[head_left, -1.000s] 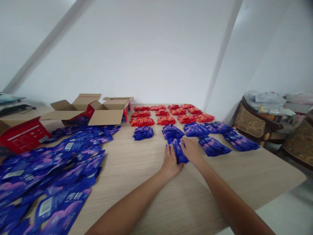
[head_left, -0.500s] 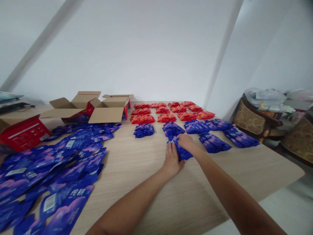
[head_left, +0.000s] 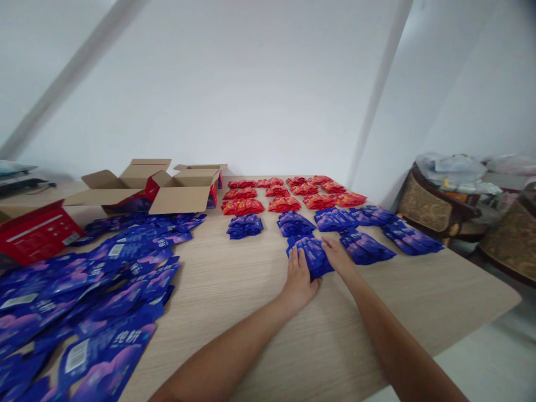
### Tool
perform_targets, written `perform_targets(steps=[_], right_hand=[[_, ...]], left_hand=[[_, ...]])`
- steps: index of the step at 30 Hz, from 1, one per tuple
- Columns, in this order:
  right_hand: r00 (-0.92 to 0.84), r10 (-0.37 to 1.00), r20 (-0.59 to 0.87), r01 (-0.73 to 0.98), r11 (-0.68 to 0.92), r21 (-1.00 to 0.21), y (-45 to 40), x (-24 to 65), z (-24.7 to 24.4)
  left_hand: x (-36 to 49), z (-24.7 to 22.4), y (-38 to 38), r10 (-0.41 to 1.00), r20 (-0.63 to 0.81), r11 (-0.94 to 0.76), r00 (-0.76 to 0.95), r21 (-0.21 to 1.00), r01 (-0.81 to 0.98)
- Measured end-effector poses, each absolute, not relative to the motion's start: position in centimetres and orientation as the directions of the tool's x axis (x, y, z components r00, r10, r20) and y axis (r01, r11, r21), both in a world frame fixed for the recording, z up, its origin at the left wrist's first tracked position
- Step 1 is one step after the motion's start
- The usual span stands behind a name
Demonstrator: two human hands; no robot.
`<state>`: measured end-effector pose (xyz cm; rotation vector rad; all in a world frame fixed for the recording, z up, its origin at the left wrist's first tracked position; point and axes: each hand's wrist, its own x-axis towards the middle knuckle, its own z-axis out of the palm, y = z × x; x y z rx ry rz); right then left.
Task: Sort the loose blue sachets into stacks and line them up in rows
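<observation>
A small overlapping stack of blue pouches (head_left: 312,254) lies on the wooden table (head_left: 218,312) between my two hands. My left hand (head_left: 299,285) is open at the stack's near left side, its fingers stretched out over the pouches and its thumb along the near edge. At the right edge of the same stack, my right hand (head_left: 338,258) touches the pouches with its fingers stretched out; its thumb is mostly hidden. Just behind is another blue pouch stack (head_left: 295,223), and a further blue pouch stack (head_left: 364,245) sits to the right of my right hand.
Several red packet stacks (head_left: 285,204) stand in rows toward the wall. A large loose pile of blue pouches (head_left: 96,279) spreads across the left side. Open cardboard boxes (head_left: 180,198) are behind it. A patterned armchair (head_left: 427,201) holding plastic bags stands beyond the table's right edge.
My right hand has moved from the top of the pouch stack to its right edge, uncovering more of the pouches. My left hand stays at the near left side.
</observation>
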<state>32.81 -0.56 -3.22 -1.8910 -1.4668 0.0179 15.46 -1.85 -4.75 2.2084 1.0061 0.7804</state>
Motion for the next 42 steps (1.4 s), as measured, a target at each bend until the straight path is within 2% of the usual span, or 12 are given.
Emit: perform_targets(steps=[4,8,13,21,31,42], right_hand=[[0.343,0.849,0.401,0.807,-0.048,-0.588,-0.6,32.8,-4.4],[0.35,0.844,0.406,0.812,-0.057,-0.582,-1.2,32.5,-4.6],[0.383,0.815,0.436,0.85,-0.125,-0.512,-2.6,32.0,-4.2],[0.339,0.809,0.481,0.909,-0.15,-0.39,-3.2,31.5,-3.4],[0.353,0.796,0.492,0.915,-0.184,-0.359,-3.6,31.7,-3.4],[0.325,0.779,0.536,0.943,-0.225,-0.245,-4.0,30.0,-3.3]], left_hand=[[15.5,-4.7,-1.8,0.802,0.263,-0.534,0.537,0.718,0.446],[15.3,-4.7,-1.9,0.799,0.247,-0.524,0.548,0.733,0.434],[15.3,-4.8,-2.1,0.791,0.265,-0.544,0.551,0.716,0.437],[15.1,-4.8,-2.3,0.784,0.286,-0.554,0.551,0.724,0.412],[15.1,-4.5,-2.5,0.783,0.271,-0.561,0.56,0.696,0.448],[15.0,-4.5,-2.1,0.815,0.266,-0.539,0.515,0.672,0.507]])
